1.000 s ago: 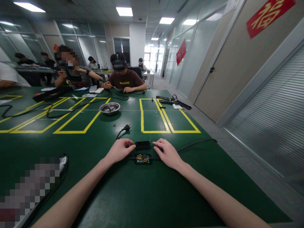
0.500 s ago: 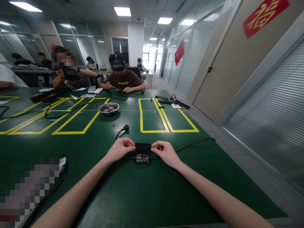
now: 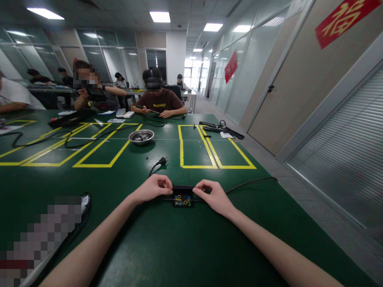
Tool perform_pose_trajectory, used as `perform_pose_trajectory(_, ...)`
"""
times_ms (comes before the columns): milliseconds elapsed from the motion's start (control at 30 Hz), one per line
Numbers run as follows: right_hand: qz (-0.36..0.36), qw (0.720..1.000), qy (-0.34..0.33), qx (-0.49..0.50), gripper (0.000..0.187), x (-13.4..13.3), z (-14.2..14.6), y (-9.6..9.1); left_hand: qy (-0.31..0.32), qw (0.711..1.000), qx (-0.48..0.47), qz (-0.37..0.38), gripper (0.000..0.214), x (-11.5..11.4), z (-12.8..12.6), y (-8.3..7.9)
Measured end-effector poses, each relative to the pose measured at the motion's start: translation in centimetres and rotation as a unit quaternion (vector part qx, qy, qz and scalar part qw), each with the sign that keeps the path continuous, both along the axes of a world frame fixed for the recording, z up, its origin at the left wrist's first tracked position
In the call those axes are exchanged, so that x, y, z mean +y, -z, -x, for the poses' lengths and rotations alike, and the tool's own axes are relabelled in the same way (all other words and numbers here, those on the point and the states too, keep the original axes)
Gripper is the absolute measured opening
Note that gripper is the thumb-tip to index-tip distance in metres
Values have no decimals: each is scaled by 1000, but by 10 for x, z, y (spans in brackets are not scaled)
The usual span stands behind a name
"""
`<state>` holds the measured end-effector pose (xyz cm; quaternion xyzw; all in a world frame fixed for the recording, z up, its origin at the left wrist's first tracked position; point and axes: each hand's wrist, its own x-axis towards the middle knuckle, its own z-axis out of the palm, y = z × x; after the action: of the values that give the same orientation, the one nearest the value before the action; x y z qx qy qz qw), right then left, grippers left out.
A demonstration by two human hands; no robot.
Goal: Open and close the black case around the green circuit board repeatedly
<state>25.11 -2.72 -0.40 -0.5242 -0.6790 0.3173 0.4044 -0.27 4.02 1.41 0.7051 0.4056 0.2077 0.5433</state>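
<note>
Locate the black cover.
In the head view's lower centre, the black cover is between the left hand and right hand, just beyond the exposed circuit board.

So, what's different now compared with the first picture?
The black lid, flat behind the circuit board before, has been tilted up and brought toward it. The right hand, apart from the lid earlier, now grips its right end; the left hand holds its left. The plug and metal bowl stay put.
</note>
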Motion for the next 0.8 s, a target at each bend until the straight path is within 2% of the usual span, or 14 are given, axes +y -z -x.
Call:
perform_pose_trajectory(167,-14,999,-21,-30,23,-3,-3,0,26,999,-3,18,25,-2,2,-5)
perform_pose_trajectory(367,-146,977,-105,-111,23,-7,-7,0,64,998,-4,29,29,-7,-1,-11)
perform_pose_trajectory(533,-135,970,-96,-180,19,-9,-5,-1,67,998,16,6,33,-9,-4,-10)
perform_pose_trajectory(667,-109,969,-51,-216,15,-11,-1,0,69,996,52,-35,33,-12,-6,-9)
perform_pose_trajectory(800,-102,965,-66,-232,28,-12,3,-2,77,978,114,-156,34,-18,-11,-8)
